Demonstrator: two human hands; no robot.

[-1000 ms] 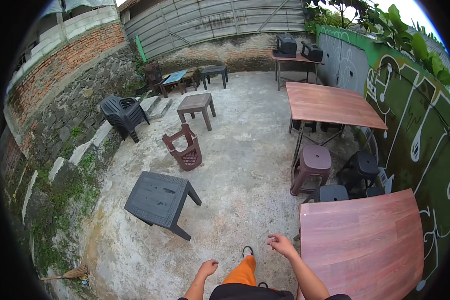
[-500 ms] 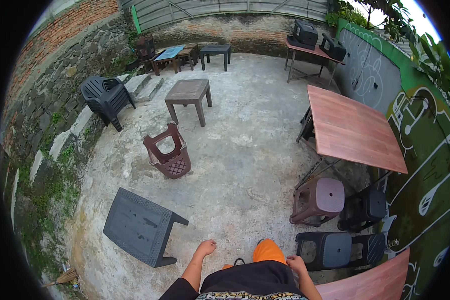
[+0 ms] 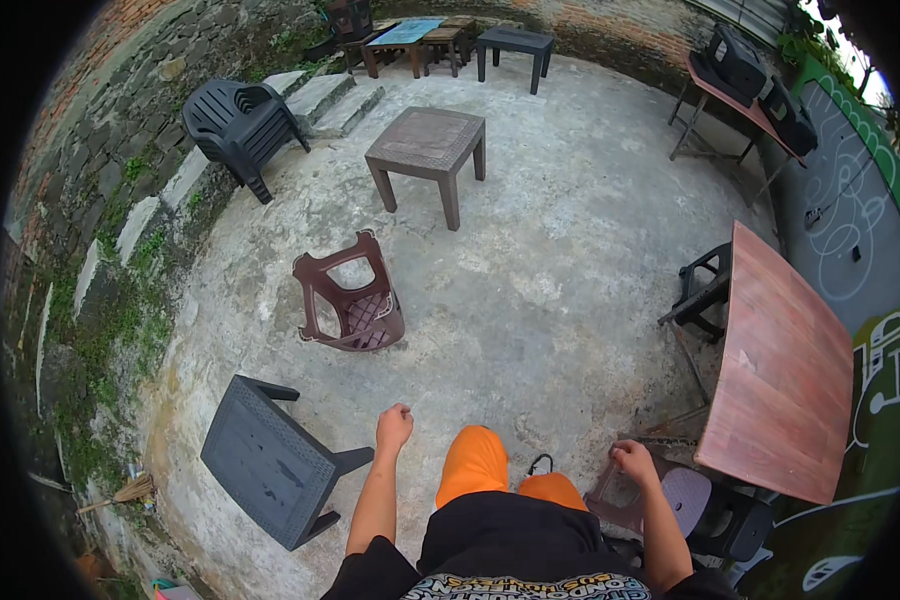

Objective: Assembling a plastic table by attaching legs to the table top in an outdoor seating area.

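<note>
My left hand (image 3: 394,428) hangs in front of me over the concrete, its fingers curled loosely with nothing seen in them. Nearest to it is a dark grey plastic table (image 3: 270,465) tipped on its side, legs pointing toward me. Beyond the hand, a maroon plastic stool (image 3: 385,325) rests with its legs raised. On my right side, my right hand (image 3: 634,460) is held low with its fingers curled in, apparently holding nothing. Below and beside it is a mauve-brown plastic stool (image 3: 685,500), partly covered by my forearm; I see no grip on it.
A brown wood-topped table (image 3: 780,360) stands at the right, with a black stool (image 3: 735,525) below it. Ahead is a brown plastic table (image 3: 430,140). Stacked black chairs (image 3: 240,125) stand by the steps. A broom (image 3: 130,490) lies at the left. Black speakers (image 3: 735,65) sit far right.
I have stepped forward and my view has swung left. The right-hand table and stools now appear closer beside me. Both hands have swung forward, holding nothing visible.
</note>
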